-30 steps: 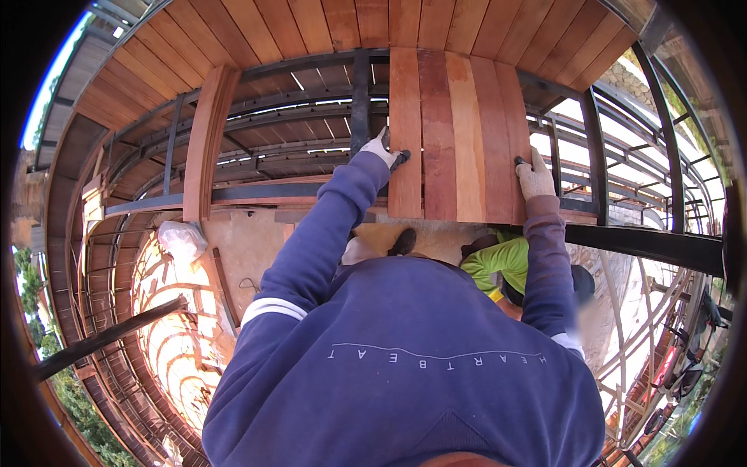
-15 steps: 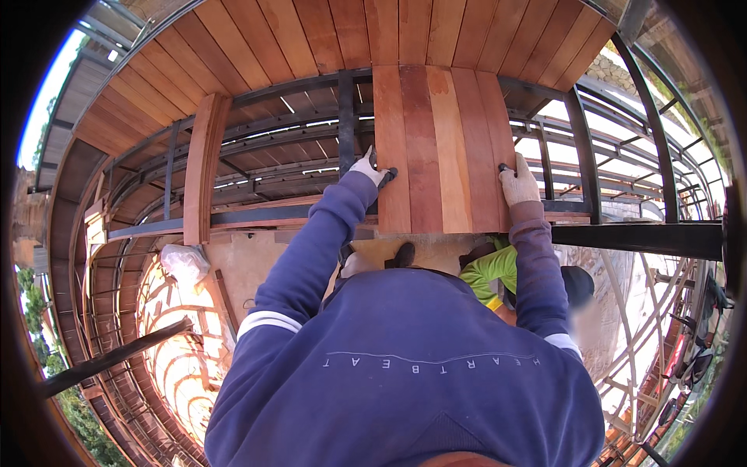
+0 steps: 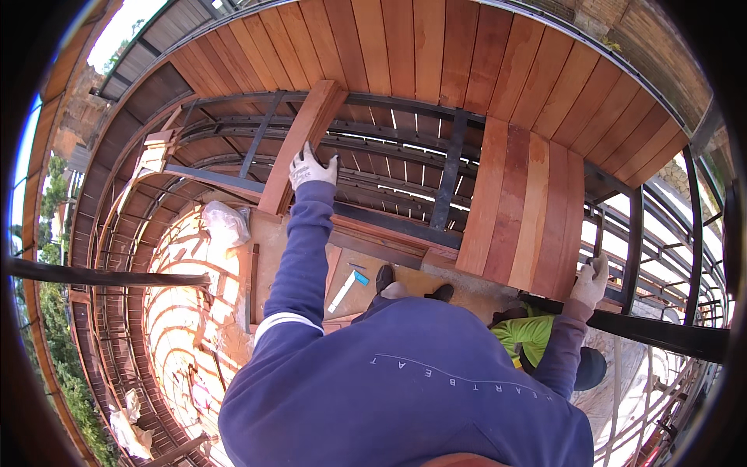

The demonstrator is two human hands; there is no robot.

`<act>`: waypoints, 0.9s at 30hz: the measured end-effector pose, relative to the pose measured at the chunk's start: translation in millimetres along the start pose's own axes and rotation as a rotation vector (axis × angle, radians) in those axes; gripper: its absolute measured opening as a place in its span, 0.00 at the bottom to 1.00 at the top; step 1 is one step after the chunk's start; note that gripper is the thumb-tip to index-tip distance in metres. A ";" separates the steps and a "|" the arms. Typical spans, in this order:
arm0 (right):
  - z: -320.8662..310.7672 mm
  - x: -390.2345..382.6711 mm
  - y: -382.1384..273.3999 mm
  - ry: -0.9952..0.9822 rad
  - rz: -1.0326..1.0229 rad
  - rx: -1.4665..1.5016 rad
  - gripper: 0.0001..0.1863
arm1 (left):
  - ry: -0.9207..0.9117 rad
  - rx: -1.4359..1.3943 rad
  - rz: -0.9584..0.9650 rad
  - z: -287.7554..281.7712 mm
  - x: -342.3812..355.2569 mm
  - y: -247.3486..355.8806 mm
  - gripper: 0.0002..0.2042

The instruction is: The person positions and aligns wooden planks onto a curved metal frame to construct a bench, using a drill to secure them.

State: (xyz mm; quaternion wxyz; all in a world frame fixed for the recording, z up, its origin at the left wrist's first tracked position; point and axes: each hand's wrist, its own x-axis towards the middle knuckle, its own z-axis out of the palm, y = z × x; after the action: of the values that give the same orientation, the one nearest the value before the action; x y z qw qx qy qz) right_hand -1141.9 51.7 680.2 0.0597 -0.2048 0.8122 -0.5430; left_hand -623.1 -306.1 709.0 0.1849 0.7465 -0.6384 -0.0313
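Note:
My left hand (image 3: 313, 169), in a pale glove, is at the right edge of a narrow stack of reddish wooden planks (image 3: 299, 144) lying across the dark metal frame (image 3: 389, 224). Its fingers reach onto the wood and its thumb stands apart; whether it presses on the wood I cannot tell. Off to the right, my gloved right hand (image 3: 590, 284) hangs just beyond a row of several planks laid side by side (image 3: 523, 206). Its fingers are curled, and anything inside them is hidden. A thin dark post (image 3: 599, 231) rises behind that hand.
Fitted boards (image 3: 373, 47) curve along the far side. Below, a person in a bright yellow-green top (image 3: 529, 335) is close to my right arm. A dark beam (image 3: 661, 331) juts out at right. Open gaps show between frame bars. A plastic bag (image 3: 226, 224) lies at left.
My left hand has left the plank row and gone left to the narrow stack. My right hand has come off the row's right edge. The view has swung leftward.

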 end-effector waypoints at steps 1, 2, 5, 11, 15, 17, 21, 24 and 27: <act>-4.8 -3.8 10.5 0.063 -0.021 0.031 0.30 | 0.021 0.167 -0.054 -5.4 23.4 -22.6 0.44; -7.2 -8.8 20.5 0.124 -0.039 0.059 0.31 | -0.022 0.264 -0.085 -7.1 44.4 -49.6 0.48; 2.5 -41.0 -15.7 0.085 -0.108 -0.044 0.30 | -0.269 0.286 -0.162 -6.5 77.1 -103.0 0.54; 21.5 -88.8 -39.3 0.217 -0.099 0.037 0.30 | -0.268 0.118 -0.106 -7.6 85.9 -111.6 0.52; 32.7 -127.8 -52.5 0.260 -0.116 -0.001 0.31 | -0.159 0.014 -0.032 -40.1 63.9 -99.9 0.48; 40.4 -148.1 -62.5 0.289 -0.177 -0.061 0.32 | -0.018 -0.121 0.120 -53.4 48.6 -103.5 0.44; 78.3 -185.6 -100.2 0.166 -0.331 0.058 0.34 | 0.123 -0.482 0.497 -83.1 19.8 -94.6 0.39; 113.7 -203.6 -145.0 0.037 -0.459 0.152 0.34 | 0.087 -0.640 0.646 -104.7 8.6 -79.0 0.40; 136.4 -216.9 -179.4 -0.044 -0.573 0.194 0.34 | 0.096 -0.708 0.812 -102.8 13.4 -72.3 0.40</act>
State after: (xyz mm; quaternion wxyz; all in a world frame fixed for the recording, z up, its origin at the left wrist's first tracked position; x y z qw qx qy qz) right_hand -853.2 -37.6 760.6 -0.0590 -0.4305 0.6642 -0.6083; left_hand -523.5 -286.3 784.2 0.4513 0.3325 -0.8168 -0.1365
